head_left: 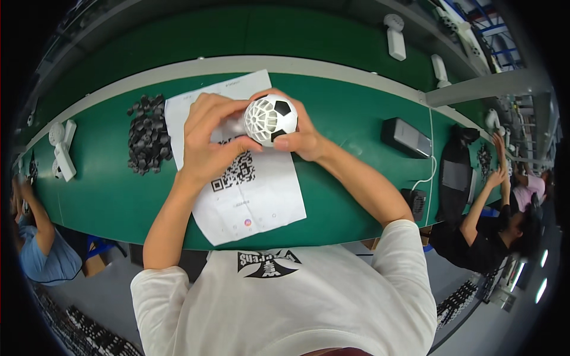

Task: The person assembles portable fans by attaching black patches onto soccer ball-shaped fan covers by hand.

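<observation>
Ball: I see it held over the sheet's 1 o'clock part, black pieces off at its 9 o'clock
Left hand: gripping its 9 o'clock side
Right hand: gripping its 3 o'clock side
Handling: I judge it light, stiff, a little slippery; the lattice probably fragile
Hold: I'd favour the solid shell at 3 o'clock

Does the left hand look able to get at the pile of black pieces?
Probably yes, once freed: the left hand is on the football-patterned ball, but the black pieces lie just to its left, with only paper between.
</observation>
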`<state>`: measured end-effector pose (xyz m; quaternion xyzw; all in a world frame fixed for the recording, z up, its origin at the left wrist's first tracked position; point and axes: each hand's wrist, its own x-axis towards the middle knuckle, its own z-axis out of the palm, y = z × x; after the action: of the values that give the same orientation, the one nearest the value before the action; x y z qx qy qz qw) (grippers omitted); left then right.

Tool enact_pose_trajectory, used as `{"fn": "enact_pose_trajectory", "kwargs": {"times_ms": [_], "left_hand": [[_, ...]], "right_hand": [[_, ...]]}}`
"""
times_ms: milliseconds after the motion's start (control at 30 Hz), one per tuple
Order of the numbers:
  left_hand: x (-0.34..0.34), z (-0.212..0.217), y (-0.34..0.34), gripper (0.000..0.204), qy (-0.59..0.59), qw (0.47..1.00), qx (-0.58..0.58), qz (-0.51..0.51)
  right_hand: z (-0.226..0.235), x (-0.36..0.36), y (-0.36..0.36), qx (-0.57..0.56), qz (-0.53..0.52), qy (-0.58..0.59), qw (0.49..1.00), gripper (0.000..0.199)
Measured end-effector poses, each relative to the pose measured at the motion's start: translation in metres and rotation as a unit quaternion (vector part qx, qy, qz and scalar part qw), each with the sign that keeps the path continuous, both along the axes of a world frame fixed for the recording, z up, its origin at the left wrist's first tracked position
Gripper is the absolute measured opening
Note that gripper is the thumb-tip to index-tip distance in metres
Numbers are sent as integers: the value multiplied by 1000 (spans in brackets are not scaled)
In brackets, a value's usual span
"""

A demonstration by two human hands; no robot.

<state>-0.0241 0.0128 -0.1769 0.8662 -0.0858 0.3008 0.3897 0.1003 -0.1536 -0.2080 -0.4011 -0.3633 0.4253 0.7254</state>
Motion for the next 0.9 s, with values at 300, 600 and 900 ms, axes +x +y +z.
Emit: {"fn": "enact_pose_trajectory", "kwargs": {"times_ms": [300,600,900], "left_hand": [[-7,12,28,35,-16,982,137,130],[-48,15,103,18,156,894,268,323],[-60,-10,149,18,195,890,199,361]], "right_hand": [[53,117,-10,-195,-235,-406,861,65],[-6,347,-134,-417,-378,-503,656,59],[-52,407,-230,-552,-445,-497,501,68]]}}
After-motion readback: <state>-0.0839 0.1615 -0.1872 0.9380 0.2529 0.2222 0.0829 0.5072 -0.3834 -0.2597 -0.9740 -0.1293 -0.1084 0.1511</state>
